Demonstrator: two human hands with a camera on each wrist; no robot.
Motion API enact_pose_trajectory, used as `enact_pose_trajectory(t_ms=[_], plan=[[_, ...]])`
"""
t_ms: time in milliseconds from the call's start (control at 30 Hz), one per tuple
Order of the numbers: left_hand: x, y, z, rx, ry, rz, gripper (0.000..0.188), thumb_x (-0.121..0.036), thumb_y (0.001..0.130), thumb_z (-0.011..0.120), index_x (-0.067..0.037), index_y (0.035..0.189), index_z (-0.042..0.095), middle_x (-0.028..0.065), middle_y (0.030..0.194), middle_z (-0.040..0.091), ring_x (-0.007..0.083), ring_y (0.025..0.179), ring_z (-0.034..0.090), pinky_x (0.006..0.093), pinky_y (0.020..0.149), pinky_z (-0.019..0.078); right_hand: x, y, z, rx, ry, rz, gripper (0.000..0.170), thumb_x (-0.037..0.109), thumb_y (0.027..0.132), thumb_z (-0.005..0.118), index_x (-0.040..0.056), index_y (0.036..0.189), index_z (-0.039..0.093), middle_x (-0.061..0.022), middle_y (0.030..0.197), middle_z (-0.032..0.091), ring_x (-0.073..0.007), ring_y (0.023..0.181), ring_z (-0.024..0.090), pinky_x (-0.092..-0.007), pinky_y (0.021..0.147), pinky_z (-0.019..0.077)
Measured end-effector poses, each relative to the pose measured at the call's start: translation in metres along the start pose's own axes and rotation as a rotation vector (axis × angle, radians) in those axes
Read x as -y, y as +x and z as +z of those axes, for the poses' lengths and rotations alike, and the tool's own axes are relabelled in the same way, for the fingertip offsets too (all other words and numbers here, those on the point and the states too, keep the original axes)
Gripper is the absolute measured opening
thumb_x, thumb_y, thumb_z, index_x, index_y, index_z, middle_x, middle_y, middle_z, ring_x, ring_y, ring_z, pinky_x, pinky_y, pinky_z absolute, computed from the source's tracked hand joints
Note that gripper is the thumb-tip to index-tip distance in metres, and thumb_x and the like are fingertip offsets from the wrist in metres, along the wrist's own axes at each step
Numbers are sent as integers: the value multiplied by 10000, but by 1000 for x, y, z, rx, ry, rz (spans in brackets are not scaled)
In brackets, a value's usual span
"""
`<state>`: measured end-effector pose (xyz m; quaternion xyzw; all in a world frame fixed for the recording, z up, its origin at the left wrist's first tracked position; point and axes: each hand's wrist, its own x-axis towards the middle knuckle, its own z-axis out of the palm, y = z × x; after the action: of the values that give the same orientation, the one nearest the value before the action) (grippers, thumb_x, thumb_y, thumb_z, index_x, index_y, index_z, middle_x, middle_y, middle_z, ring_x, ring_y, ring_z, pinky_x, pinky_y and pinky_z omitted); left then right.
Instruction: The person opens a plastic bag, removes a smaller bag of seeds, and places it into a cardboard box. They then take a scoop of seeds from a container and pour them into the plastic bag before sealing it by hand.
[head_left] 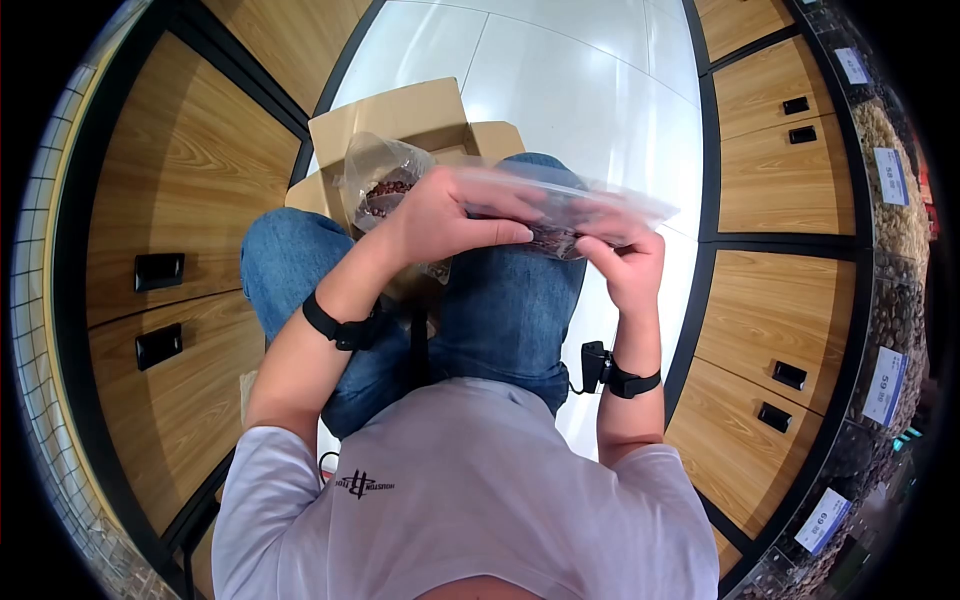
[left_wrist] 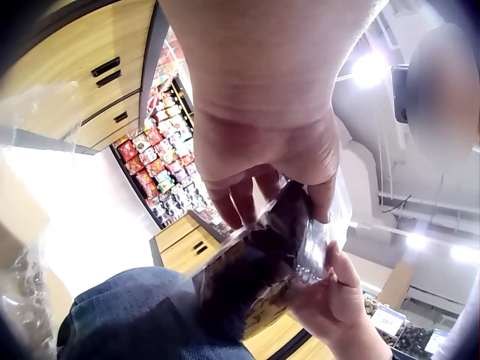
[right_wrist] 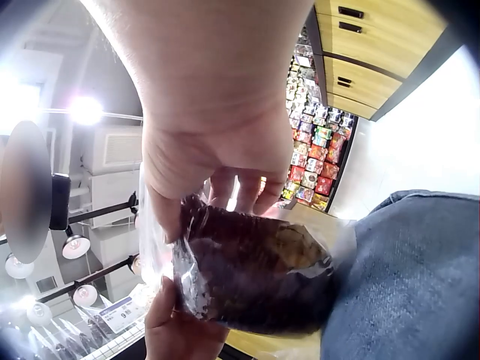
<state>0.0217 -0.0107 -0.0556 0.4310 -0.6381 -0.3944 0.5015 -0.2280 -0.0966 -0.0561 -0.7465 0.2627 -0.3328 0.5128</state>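
Both hands hold a clear plastic bag with dark contents (head_left: 555, 242) (left_wrist: 251, 262) (right_wrist: 247, 270) above the knees. The left hand (head_left: 440, 215) (left_wrist: 262, 142) (right_wrist: 180, 322) grips its left part, thumb on the near side and fingers behind the plastic. At the other end, the right hand (head_left: 630, 268) (right_wrist: 217, 150) (left_wrist: 330, 300) pinches the bag between thumb and fingers. The bag's clear upper part (head_left: 600, 198) extends above the contents in the head view. A light patch, possibly a label (right_wrist: 296, 246), shows on the bag. Some fingertips are hidden behind it.
An open cardboard box (head_left: 390, 105) stands on the floor beyond the knees, with a clear bag of reddish-brown pieces (head_left: 388, 190) in it. Wooden cabinets (head_left: 190, 180) (head_left: 785, 190) line both sides. Bins of dry goods with price tags (head_left: 885, 385) are at right.
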Motion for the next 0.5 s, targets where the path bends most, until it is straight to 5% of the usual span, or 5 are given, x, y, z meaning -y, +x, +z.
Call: enact_pose_trajectory(t_ms=[100,167,500], plan=[[-1,-2,1,-39,-21,-48,203,-159,823,775,-54,996,767,99,1114,728,182,999,681,303,880,522,0,-1,0,-70,103,3,194,15,745,798,-22,920,721,-165,1067,707,-229,992,655,-326,847,510],[-3,-2,2,-37,-33,-70,201,-165,826,772,-54,994,768,100,1108,731,185,1007,683,305,887,521,6,1,4,-120,132,-23,131,18,740,798,-2,853,736,-134,954,729,-188,868,665,-299,774,517],[2,-5,6,-83,10,3,163,-64,815,760,4,963,757,125,1070,735,222,1019,684,336,932,513,7,2,3,-126,-4,-88,105,9,750,789,2,839,732,-119,934,734,-201,907,676,-311,826,516]])
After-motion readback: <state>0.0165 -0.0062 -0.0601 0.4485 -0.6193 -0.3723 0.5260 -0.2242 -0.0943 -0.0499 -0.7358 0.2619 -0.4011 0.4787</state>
